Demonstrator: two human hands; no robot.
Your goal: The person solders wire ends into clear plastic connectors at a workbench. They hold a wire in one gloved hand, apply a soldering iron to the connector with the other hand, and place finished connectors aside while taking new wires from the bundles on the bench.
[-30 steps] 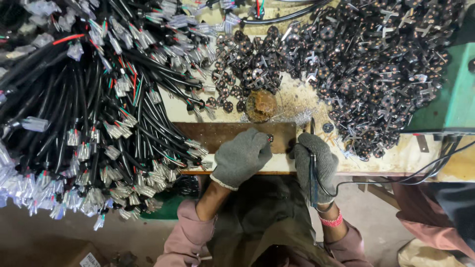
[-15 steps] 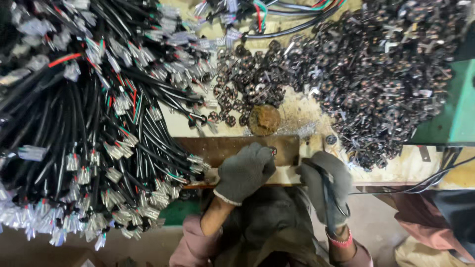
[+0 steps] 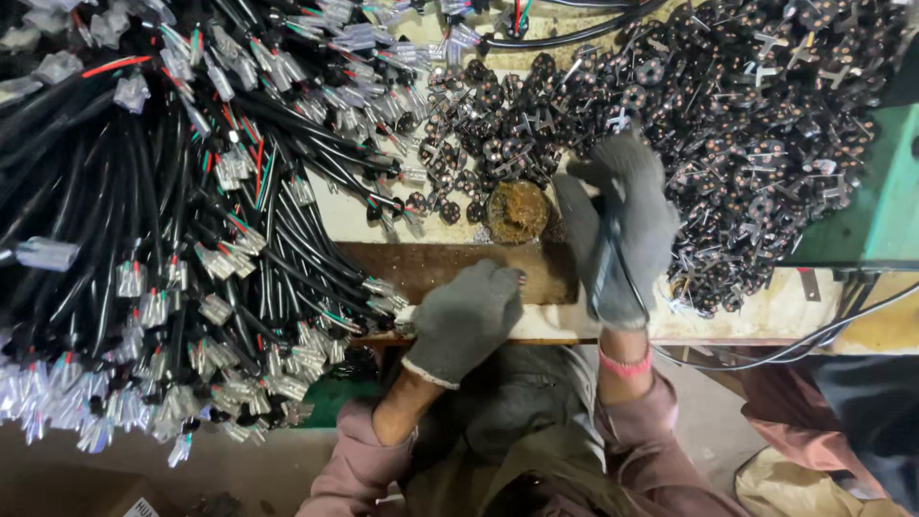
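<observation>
My left hand (image 3: 464, 318), in a grey knit glove, rests fisted on the front edge of the wooden board (image 3: 440, 270), beside the stripped ends of black cables (image 3: 373, 297); whether it pinches a cable end is hidden. My right hand (image 3: 617, 225), also gloved, is raised over the bench with a dark pen-like tool (image 3: 605, 273) and its thin cord held in the palm. Its fingers reach toward the heap of small black plug inserts (image 3: 747, 124). A round rusty tin (image 3: 517, 211) sits just left of it.
A large bundle of black cables with coloured wires and clear sleeves (image 3: 163, 220) covers the left half of the bench. A green machine body (image 3: 881, 206) stands at the right edge. Black cords (image 3: 814, 335) trail off the front right.
My right hand has lifted off the bench front and moved up toward the heap of inserts, tool still in it. My left hand has stayed on the board's edge.
</observation>
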